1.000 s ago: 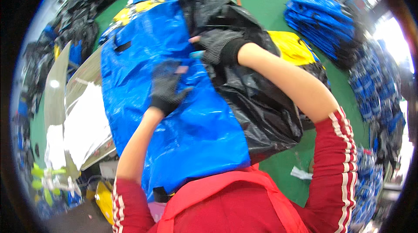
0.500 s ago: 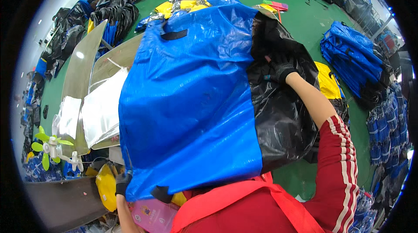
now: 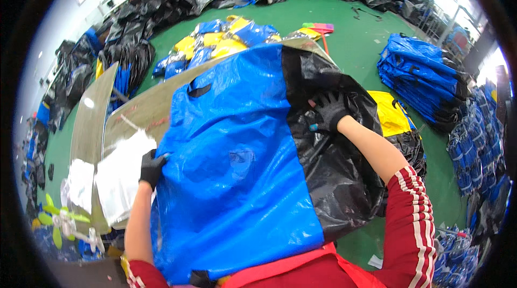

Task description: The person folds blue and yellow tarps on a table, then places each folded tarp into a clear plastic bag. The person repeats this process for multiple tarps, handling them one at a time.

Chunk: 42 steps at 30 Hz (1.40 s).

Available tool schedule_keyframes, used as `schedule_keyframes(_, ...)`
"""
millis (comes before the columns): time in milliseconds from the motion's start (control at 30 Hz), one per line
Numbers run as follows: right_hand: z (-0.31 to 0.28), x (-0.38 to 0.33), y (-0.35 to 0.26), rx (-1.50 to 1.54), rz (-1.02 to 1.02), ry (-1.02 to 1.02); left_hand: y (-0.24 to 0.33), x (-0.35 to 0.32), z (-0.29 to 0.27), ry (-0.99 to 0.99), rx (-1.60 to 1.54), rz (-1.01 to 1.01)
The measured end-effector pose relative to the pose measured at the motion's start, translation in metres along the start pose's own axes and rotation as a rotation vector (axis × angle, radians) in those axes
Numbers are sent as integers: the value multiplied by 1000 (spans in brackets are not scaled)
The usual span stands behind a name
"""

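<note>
A large blue woven bag (image 3: 237,153) lies spread over a shiny metal table (image 3: 145,107), partly covering a big black plastic bag (image 3: 336,180) at its right. My left hand (image 3: 152,168), in a black glove, grips the blue bag's left edge. My right hand (image 3: 327,110), also gloved in black, presses on the black plastic near its upper part, fingers curled into the film. Both forearms wear red sleeves with white stripes.
White sheets (image 3: 116,177) lie on the table's left end. Stacks of folded blue bags (image 3: 425,78) stand at the right on the green floor (image 3: 355,35). Yellow and blue bags (image 3: 221,43) pile beyond the table. Black bags (image 3: 124,45) line the far side.
My left hand has come up from the bag's lower edge to its left edge. The right hand has shifted lower on the black plastic. The blue bag lies flatter.
</note>
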State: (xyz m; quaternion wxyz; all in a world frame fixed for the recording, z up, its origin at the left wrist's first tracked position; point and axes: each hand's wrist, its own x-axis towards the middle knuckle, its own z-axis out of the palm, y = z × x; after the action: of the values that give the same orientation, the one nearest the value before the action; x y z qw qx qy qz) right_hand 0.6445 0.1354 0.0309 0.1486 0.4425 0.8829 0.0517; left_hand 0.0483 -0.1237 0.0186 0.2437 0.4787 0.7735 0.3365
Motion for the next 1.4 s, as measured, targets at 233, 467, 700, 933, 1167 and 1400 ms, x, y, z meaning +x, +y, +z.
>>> schedule_keyframes(233, -34, -9, -9, -42, -133, 193, 50, 27, 35, 572, 1061, 74)
schedule_keyframes(467, -126, 64, 14, 193, -178, 960, 175, 11, 200, -147, 662, 988)
schedule_keyframes(700, -157, 124, 27, 392, 153, 293, 208, 16, 239, -276, 650, 856)
schedule_keyframes(933, -193, -49, 12, 1006, -517, 274, 196, -1, 195, 117, 346, 758)
schedule_keyframes(1167, -141, -3, 19, 1232, 86, -66, 182, 9, 209, 217, 479, 883)
schedule_keyframes(1400, -129, 9, 59, 220, 303, 605, 128, 42, 192, 254, 857, 417)
